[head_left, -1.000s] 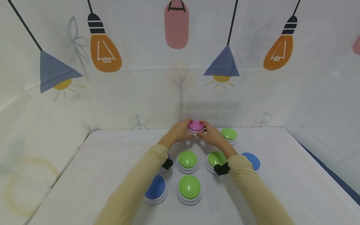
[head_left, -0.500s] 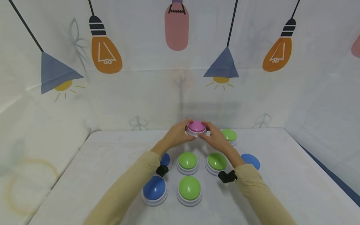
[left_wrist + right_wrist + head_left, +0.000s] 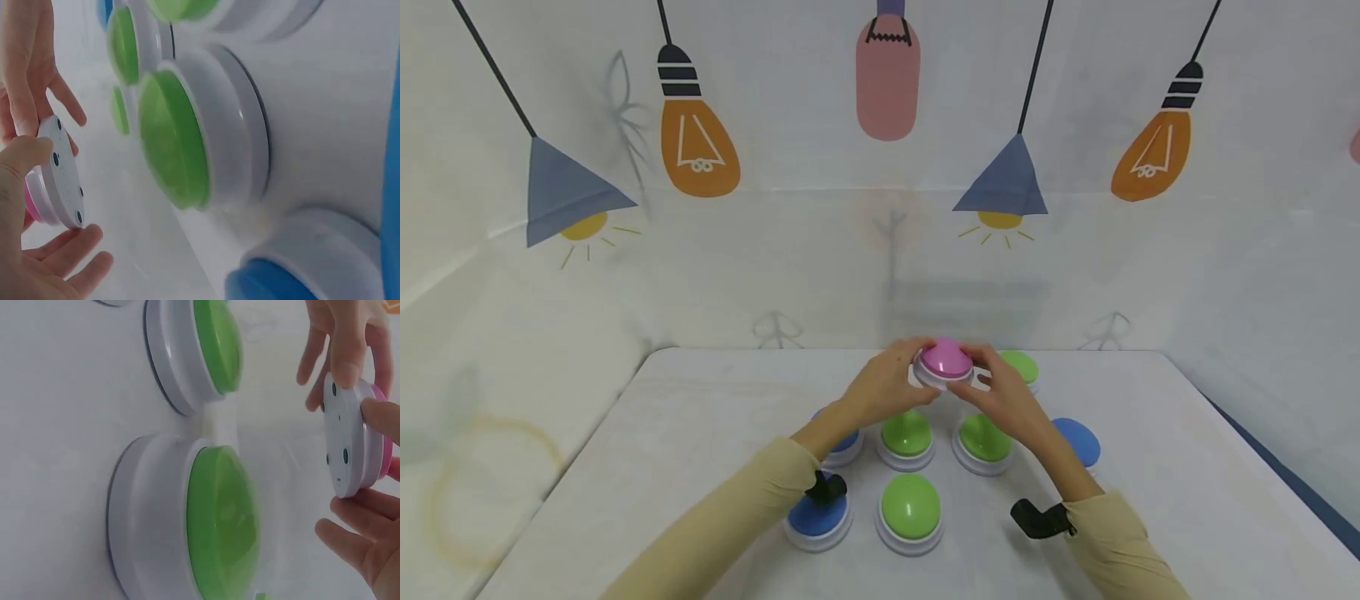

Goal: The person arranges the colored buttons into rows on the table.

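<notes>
Between my two hands a pink push button (image 3: 947, 358) with a white base is held up above the far part of the table. My left hand (image 3: 891, 383) grips its left edge and my right hand (image 3: 1000, 390) its right edge, fingers and thumbs on the rim. The white underside of the pink button (image 3: 61, 169), with small dark holes, shows in the left wrist view. Just below the hands stand two green buttons, one on the left (image 3: 907, 433) and one on the right (image 3: 985, 438).
Nearer on the white table (image 3: 700, 417) is another green button (image 3: 911, 508). A blue button (image 3: 817, 515) lies partly behind the left wrist strap, with a second blue button (image 3: 844, 447) beyond it. To the right are a blue button (image 3: 1078, 442) and a far green button (image 3: 1021, 367).
Both hands have brought the pink button nearer and slightly right, raised off the table's far edge. The forearms have drawn back, and the view has shifted slightly.
</notes>
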Motion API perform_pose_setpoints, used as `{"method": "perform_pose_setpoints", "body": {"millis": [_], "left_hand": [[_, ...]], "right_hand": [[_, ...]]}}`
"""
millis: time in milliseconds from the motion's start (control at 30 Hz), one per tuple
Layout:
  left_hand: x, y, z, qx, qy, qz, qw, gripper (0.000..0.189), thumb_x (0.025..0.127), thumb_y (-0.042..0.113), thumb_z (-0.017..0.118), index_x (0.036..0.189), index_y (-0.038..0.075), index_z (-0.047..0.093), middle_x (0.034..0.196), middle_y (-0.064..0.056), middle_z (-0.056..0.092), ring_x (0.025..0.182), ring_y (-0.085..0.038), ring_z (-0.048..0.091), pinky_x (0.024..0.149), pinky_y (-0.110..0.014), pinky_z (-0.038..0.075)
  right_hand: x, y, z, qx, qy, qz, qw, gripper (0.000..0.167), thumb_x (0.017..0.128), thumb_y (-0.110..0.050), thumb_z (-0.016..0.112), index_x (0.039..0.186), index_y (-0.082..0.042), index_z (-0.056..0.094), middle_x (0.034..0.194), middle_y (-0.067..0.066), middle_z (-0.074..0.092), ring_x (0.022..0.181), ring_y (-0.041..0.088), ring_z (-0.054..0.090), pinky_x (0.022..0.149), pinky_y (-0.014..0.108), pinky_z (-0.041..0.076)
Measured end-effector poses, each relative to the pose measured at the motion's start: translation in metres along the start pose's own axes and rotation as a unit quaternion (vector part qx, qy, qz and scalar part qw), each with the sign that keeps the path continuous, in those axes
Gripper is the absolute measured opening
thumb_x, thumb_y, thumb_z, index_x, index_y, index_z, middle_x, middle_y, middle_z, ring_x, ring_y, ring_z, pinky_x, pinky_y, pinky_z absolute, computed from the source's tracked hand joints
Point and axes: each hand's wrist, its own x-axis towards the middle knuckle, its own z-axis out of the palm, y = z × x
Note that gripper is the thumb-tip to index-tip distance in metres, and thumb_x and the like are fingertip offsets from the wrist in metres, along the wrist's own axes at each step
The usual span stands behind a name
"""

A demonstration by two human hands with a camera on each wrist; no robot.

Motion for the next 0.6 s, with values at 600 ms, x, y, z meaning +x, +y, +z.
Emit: {"method": "perform_pose_setpoints", "body": {"millis": [600], "left_hand": [[-0.036,0.047,0.021,0.037,0.044,0.059,0.9966,0.071,0.082,0.034,0.080,0.142,0.011,0.048,0.128,-0.005,0.060,0.110,-0.017,0.064,0.092,-0.027,0.054]], "right_hand": [[-0.064,-0.013,-0.016,-0.023,0.055,-0.037,0.9976,0.058,0.088,-0.017,0.076,0.137,-0.005,0.048,0.137,0.014,0.056,0.125,0.036,0.056,0.092,0.048,0.053]]}}
